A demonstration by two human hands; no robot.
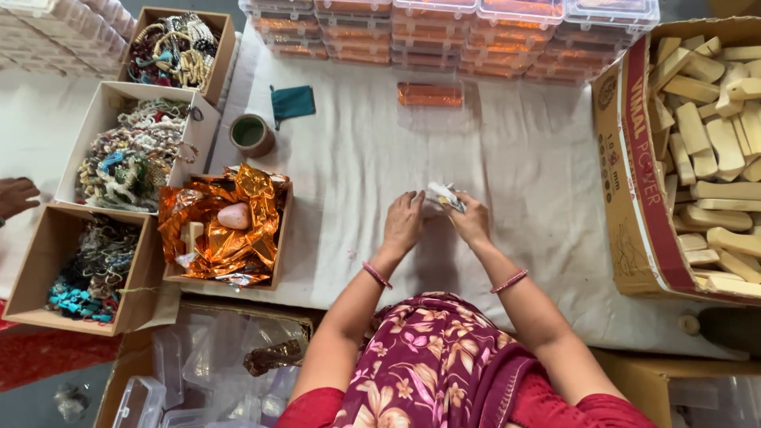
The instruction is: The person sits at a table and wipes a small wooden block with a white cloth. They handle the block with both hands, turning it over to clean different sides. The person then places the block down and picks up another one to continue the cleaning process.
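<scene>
Both hands work together at the centre of the worktop (507, 158), which is covered with a creased white cloth. The left hand (404, 222) lies palm down, its fingers (412, 200) closed narrowly against a small crumpled white packet (444, 196). The right hand (472, 220) grips the same packet from the other side, fingers pinched on it. The packet looks thin and wrinkled, like paper or film, with a darker edge; its contents cannot be made out. It sits just above the cloth, between the two hands. Each wrist carries a thin red bangle.

Left of the hands, an open cardboard box (279, 238) holds crinkled orange metallic foil (222, 230), with a smooth pale pink egg-shaped stone (235, 215) resting on top. Three further cardboard boxes hold tangled beaded strings (127, 158) in white, brown and turquoise. A small round cup (251, 135) with a dark green inside stands near a teal cloth pouch (292, 101).

Along the far edge, clear plastic cases (444, 32) with orange contents are stacked in rows; one single case (430, 95) lies apart on the cloth. At right, a large carton (626, 198) is full of pale, roughly cut wooden sticks (713, 143). Another person's hand (16, 196) shows at the left edge.
</scene>
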